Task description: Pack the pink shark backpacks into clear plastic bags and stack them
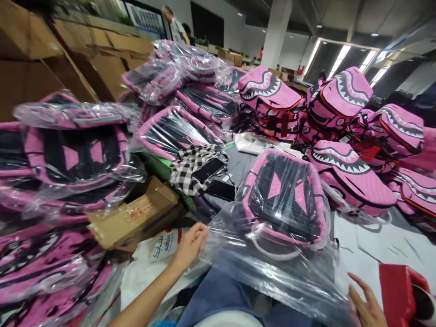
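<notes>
In front of me lies a pink backpack (286,200), its black padded back facing up, inside a clear plastic bag (269,268). The bag's loose end stretches towards my lap, past the pink backpack's lower edge. Closed on the left corner of that loose end is my left hand (191,245), fingers pinched together. At the opposite corner my right hand (366,302) has its fingers curled round the plastic, partly cut off by the bottom edge of the view. A pale loop, perhaps a strap or cord, shows under the film below the backpack.
Pink backpacks with shark-mouth flaps (344,172) pile up at the right. Bagged backpacks (81,154) are stacked left and behind. Two phones (220,190) and a checkered cloth (190,170) lie mid-table. A cardboard box (136,218) sits left; a red object (402,290) stands right. A person (175,27) is far back.
</notes>
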The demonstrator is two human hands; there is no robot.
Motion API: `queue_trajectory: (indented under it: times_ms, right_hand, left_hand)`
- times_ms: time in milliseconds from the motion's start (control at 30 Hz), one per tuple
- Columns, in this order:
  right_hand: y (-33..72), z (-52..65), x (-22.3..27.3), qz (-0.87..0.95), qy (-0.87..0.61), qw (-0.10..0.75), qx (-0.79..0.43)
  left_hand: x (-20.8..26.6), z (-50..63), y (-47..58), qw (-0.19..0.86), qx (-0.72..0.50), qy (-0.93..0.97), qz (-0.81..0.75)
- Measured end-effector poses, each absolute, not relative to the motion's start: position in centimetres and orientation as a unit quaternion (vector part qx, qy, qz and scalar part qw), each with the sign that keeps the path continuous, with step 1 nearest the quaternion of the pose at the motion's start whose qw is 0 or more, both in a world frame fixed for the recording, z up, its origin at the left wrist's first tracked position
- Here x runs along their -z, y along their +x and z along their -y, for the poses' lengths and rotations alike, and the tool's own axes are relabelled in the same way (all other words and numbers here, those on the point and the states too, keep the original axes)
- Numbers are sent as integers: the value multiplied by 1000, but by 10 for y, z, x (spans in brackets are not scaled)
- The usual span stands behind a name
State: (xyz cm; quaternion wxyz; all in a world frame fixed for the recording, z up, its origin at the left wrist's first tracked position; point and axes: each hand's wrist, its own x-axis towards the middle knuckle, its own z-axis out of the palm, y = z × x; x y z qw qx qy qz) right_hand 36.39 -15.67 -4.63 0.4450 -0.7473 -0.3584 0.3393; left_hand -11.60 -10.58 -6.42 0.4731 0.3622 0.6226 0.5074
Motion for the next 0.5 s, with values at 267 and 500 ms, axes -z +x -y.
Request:
queue_trajectory:
  times_ms: [267,500]
  right_hand:
    - [370,167,58,248,-664,578,-404]
    - [360,154,39,407,-729,521,-181]
  left_hand:
    - [69,94,-126,641,-577,218,-458]
    - [72,90,-132,401,-509,504,-572]
